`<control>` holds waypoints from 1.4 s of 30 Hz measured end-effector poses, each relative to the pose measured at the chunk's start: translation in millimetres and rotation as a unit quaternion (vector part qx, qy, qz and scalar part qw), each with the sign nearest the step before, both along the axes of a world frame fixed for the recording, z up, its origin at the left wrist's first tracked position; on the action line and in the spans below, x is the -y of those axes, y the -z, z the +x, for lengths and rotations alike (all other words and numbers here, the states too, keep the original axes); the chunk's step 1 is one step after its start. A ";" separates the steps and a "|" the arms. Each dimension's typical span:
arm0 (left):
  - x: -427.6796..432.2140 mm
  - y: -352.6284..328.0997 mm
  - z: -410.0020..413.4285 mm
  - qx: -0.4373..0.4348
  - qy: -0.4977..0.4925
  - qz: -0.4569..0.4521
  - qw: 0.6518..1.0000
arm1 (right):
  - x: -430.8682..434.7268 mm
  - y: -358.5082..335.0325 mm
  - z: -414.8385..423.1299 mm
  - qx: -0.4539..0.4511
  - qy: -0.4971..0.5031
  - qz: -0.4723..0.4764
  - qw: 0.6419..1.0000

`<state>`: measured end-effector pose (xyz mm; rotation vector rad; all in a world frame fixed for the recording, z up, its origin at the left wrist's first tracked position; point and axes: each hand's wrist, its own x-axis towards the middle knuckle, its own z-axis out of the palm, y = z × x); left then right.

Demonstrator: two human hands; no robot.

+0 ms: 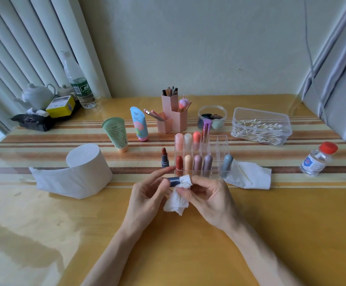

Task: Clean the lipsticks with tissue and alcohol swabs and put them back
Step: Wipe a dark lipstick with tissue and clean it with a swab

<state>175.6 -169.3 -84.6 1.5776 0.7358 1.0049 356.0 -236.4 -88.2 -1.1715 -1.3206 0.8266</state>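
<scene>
Both hands (147, 195) (207, 195) wipe blue cap (174, 181) — table edge (168, 254) near; clear.

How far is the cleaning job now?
Done, apparently: nine lipsticks stand in the clear organizer. In hand: the left hand holds a blue tube while the right hand wipes it with tissue. Left: the open lipstick outside the organizer.

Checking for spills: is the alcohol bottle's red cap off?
No, the red cap sits on the alcohol bottle, upright at the table's right.
</scene>
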 end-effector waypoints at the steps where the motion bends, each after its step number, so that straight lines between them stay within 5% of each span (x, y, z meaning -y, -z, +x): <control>1: -0.7 0.7 -0.1 -0.016 -0.002 -0.002 1.000 | -0.3 1.2 0.0 0.026 0.009 0.013 1.000; 21: -3.9 5.5 1.9 0.032 -0.042 0.054 0.997 | -4.9 11.3 -14.3 -0.099 0.023 -0.014 0.995; 25: 1.7 -2.6 5.8 0.019 0.007 0.000 1.000 | -4.5 7.4 -11.2 -0.073 0.028 0.018 0.997; 35: -12.9 13.4 -0.8 -0.017 -0.020 0.112 0.993 | -5.6 9.3 -6.3 -0.028 0.008 0.021 0.999; 42: -4.3 6.9 4.4 -0.011 -0.004 0.025 1.000 | -6.9 14.8 -4.2 0.011 0.034 0.046 0.998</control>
